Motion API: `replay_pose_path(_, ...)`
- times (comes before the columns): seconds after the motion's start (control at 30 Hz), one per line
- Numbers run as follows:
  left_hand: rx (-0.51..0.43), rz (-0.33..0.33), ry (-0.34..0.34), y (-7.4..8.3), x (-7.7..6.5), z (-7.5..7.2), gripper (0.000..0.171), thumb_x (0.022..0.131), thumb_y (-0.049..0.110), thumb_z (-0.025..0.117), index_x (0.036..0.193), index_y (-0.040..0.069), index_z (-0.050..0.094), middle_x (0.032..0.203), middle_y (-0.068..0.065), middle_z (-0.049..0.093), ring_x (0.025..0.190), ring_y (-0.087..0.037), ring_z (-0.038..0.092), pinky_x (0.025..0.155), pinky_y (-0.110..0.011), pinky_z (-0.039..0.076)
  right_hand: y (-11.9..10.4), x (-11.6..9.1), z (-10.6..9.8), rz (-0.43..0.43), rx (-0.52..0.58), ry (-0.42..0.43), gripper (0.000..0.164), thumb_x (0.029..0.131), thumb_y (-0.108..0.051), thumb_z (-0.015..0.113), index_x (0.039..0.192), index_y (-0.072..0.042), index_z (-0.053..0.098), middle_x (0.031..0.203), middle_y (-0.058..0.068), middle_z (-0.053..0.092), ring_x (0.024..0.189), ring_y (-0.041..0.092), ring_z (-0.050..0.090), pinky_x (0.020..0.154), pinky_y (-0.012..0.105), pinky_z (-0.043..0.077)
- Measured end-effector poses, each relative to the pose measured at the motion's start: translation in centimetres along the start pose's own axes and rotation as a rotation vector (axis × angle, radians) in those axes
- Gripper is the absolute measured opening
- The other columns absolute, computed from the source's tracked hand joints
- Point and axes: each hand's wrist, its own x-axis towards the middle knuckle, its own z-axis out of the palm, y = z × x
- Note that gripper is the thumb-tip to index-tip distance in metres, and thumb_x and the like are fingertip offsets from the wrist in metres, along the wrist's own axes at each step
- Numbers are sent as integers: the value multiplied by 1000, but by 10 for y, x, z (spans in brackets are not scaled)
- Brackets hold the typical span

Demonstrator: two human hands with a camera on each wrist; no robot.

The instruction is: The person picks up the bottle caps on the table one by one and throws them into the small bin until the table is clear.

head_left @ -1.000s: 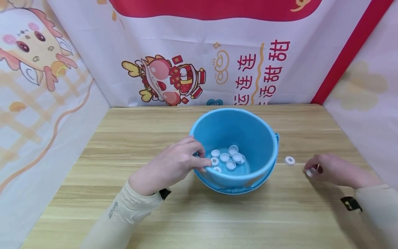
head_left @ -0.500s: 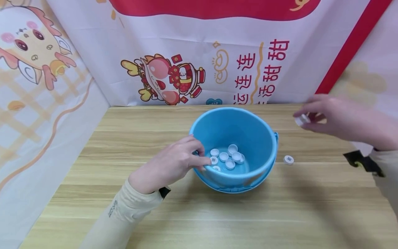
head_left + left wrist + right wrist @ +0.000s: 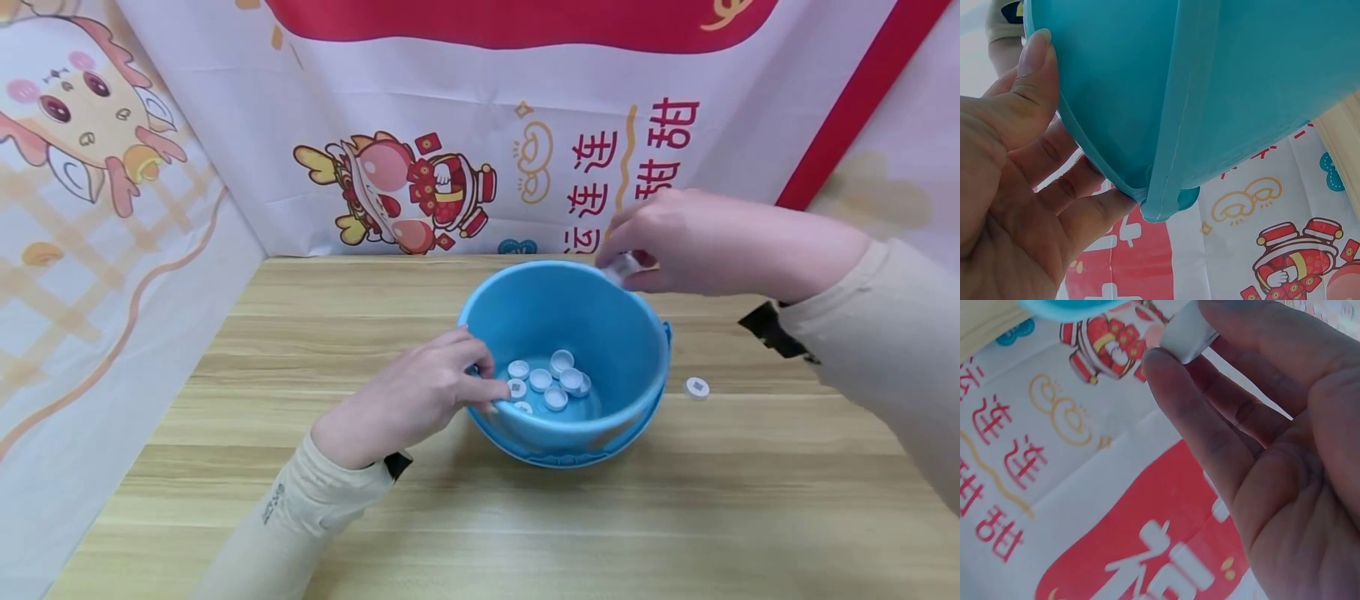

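Note:
A blue bucket [image 3: 558, 292] stands on the wooden table, its handle folded down along the near side. My left hand [image 3: 423, 392] grips its left rim; in the left wrist view the thumb [image 3: 1035, 75] lies outside and the other fingers reach over the edge. Between thumb and fingertips my right hand [image 3: 675, 242] pinches a white bottle cap [image 3: 1188, 331], held up at the bucket's far right rim. Several white caps [image 3: 556, 397] lie on the bucket's floor, some hollow side up. Another white cap [image 3: 697, 388] sits on the table to the right of the bucket.
The wooden table [image 3: 300, 358] reaches back to a printed cloth [image 3: 450, 83] with red lettering and a cartoon figure. More printed cloth [image 3: 90, 275] rises along the left side, and a pale cloth stands at the right.
My right hand has picked the cap off the table at the right, lifted it and carried it left to the bucket's rim. The left hand has stayed on the rim.

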Motion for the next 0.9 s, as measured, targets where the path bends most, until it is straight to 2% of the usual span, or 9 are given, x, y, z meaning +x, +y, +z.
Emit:
replay_pose_path(0.13, -2, -2, -5, 0, 0, 0, 31, 79, 3, 82, 106, 19, 79, 97, -5, 64, 92, -22, 58, 81, -28, 57, -12, 11, -1, -48, -10, -43, 40, 75, -18, 88, 112, -18, 74, 105, 2, 69, 88, 21, 67, 73, 41, 60)
replay_pose_path(0.3, -11, -24, -29, 0, 0, -1, 31, 80, 5, 82, 107, 19, 79, 99, -5, 65, 94, -22, 58, 83, -30, 57, -24, 19, 3, -52, 1, -101, 37, 77, -18, 87, 112, -19, 75, 109, 2, 69, 95, 23, 67, 75, 42, 60)
replay_pose_path(0.6, -12, -21, -22, 1, 0, -2, 32, 80, 6, 83, 108, 20, 79, 98, -5, 65, 93, -21, 58, 82, -30, 57, -28, 26, 19, -53, 28, -203, 35, 80, -17, 84, 114, -19, 74, 111, 3, 68, 100, 25, 66, 80, 42, 59)
replay_pose_path(0.9, -13, -10, -13, -1, 0, -1, 32, 79, 5, 83, 108, 19, 79, 97, -5, 64, 92, -21, 58, 82, -29, 57, -26, 31, 22, -72, 14, -208, 40, 79, -24, 85, 117, -19, 73, 116, 4, 68, 104, 26, 65, 79, 43, 59)
